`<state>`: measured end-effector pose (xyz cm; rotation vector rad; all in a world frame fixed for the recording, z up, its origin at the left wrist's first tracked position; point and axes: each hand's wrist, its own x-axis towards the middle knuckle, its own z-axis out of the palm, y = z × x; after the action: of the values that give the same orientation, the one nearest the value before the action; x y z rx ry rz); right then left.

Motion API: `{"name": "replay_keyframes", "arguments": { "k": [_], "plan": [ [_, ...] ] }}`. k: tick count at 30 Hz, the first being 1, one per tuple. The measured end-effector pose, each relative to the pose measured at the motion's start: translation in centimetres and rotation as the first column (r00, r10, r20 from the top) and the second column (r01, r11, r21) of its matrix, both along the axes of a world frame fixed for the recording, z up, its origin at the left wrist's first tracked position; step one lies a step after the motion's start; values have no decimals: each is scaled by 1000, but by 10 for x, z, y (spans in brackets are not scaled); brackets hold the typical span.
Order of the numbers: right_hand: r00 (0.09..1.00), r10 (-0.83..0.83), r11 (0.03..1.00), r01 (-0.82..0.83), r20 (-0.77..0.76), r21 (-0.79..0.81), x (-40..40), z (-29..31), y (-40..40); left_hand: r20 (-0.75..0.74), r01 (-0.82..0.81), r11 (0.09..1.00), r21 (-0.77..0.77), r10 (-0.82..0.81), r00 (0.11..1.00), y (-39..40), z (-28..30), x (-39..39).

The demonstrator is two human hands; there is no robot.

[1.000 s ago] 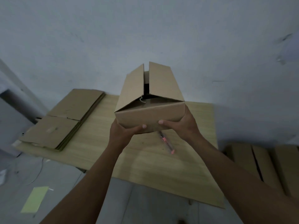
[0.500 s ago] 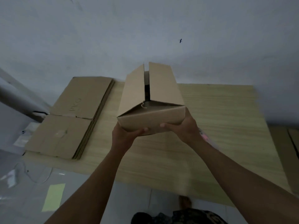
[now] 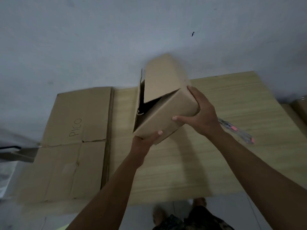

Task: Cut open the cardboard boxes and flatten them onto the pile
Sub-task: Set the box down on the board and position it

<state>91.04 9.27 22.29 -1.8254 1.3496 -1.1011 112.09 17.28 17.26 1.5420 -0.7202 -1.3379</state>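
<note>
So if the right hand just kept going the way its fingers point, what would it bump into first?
The right hand already grips the cardboard box, fingers pointing left, so the box comes first. Past it, further left, lies the flattened cardboard pile on the table, though that sits lower and depth is unclear.

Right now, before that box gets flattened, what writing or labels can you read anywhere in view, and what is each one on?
"PICO": handwritten on the top sheet of the flattened cardboard pile on the table, running sideways.
Held box: no print on the faces shown.
Box cutter: too blurred to show any marking.
</note>
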Motion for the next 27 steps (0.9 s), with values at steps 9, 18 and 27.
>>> {"name": "replay_keyframes", "arguments": {
  "k": [9,18,27],
  "plan": [
    [992,-13,997,3,-128,-75,22,-16,4,-53,49,998,39,-47,998,-7,33,52],
    [952,-132,979,81,275,189,65,-11,25,19,162,947,279,-174,984,-36,53,35],
    [859,-215,929,33,465,368,61,-21,34,298,105,994,12,-104,949,-56,65,9]
  ]
}}
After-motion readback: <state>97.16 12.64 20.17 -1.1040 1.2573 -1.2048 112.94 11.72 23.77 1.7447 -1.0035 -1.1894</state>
